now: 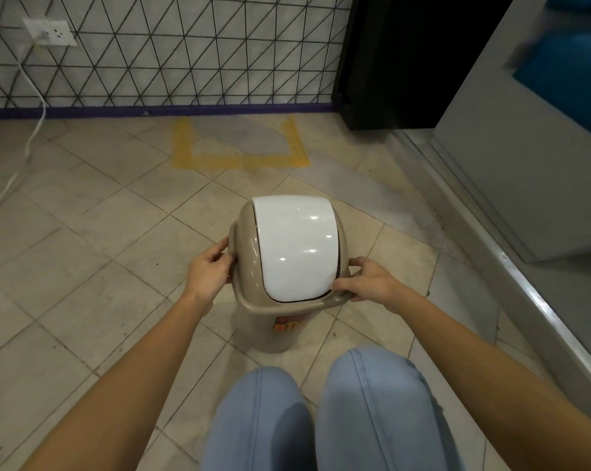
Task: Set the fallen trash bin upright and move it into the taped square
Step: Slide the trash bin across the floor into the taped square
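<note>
A beige trash bin (289,253) with a white swing lid stands upright on the tiled floor just beyond my knees. An orange sticker shows on its near side. My left hand (208,270) grips the bin's left rim. My right hand (368,280) grips the right rim, thumb on the lid's edge. The yellow taped square (239,160) lies on the floor beyond the bin, against the wall, with nothing inside it. The bin stands outside the square, about one tile short of its near edge.
A wall with a black triangle pattern (185,45) and a purple skirting runs along the back. A white cable (32,130) hangs from a socket at the left. A black cabinet (406,62) and a grey door with a metal sill (525,249) stand at the right.
</note>
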The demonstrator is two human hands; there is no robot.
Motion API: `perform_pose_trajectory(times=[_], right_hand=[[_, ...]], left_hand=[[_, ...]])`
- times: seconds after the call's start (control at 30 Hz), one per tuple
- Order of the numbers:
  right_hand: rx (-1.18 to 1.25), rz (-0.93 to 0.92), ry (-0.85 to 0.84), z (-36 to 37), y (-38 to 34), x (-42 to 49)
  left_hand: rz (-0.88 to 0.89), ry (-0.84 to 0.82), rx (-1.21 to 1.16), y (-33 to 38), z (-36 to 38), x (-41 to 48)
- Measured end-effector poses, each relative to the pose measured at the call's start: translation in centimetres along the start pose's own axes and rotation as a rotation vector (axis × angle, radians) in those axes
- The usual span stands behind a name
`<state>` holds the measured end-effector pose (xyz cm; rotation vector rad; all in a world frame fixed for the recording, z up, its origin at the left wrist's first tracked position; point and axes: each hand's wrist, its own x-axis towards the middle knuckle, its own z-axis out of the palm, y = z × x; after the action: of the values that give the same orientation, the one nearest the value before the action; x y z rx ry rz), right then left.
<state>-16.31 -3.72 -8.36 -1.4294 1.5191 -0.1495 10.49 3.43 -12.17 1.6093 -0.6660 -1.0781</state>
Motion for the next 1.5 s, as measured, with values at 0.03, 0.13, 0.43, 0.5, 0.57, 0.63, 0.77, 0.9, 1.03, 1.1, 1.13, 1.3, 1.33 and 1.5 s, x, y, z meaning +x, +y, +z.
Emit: perform_pose_trajectory(times=[0.03, 0.13, 0.43, 0.5, 0.57, 0.63, 0.77, 0.9, 1.03, 1.1, 1.13, 1.3, 1.33, 1.5], right_hand=[[-0.009, -0.007, -0.002, 0.1, 0.0, -0.1], [-0.019, -0.029, -0.019, 0.5, 0.2, -0.3], [-0.143, -0.091, 0.02, 2.0, 0.7, -0.8], [-0.158, -0.105, 0.025, 2.1, 0.8, -1.0], [-0.193, -0.138, 0.029, 2.2, 1.1, -1.1], [-0.26, -0.218, 0.068, 2.6, 1.4, -1.4], [-0.32, -0.394, 0.174, 3.3, 1.4, -1.8], [-0.293, -0.485, 0.19, 3.7, 1.1, -1.9], [-0.268, -0.486, 0.181, 3.9, 1.1, -1.8], [-0.265, -0.487, 0.183, 3.8, 1.2, -1.8], [-0.266, -0.487, 0.185, 3.8, 1.2, -1.7], [-0.226, -0.467, 0.188, 4.0, 0.3, -1.0], [-0.217, -0.465, 0.193, 4.1, 0.0, -0.9], [-0.196, -0.468, 0.242, 4.5, -1.5, 0.7]], left_hand=[[0.004, 0.008, 0.005, -0.2, -0.1, -0.1], [0.008, 0.031, 0.012, -0.7, -0.5, -0.3], [0.019, 0.061, 0.09, -1.1, -1.4, -0.6], [0.022, 0.075, 0.112, -1.2, -1.2, -0.7], [0.05, 0.112, 0.165, -1.2, -1.2, -1.0], [0.11, 0.18, 0.279, -1.2, -1.1, -1.5], [0.259, 0.284, 0.267, -1.5, -0.9, -3.1], [0.437, 0.25, 0.267, -2.1, -0.6, -5.0], [0.523, 0.074, 0.472, -3.2, -1.0, -5.7], [0.538, -0.004, 0.572, -3.6, -1.1, -5.8], [0.541, -0.031, 0.598, -3.6, -1.2, -5.8], [0.54, -0.074, 0.584, -3.0, -1.1, -5.0], [0.546, -0.074, 0.587, -2.9, -1.1, -4.7], [0.542, -0.029, 0.586, -2.4, -0.5, -2.9]])
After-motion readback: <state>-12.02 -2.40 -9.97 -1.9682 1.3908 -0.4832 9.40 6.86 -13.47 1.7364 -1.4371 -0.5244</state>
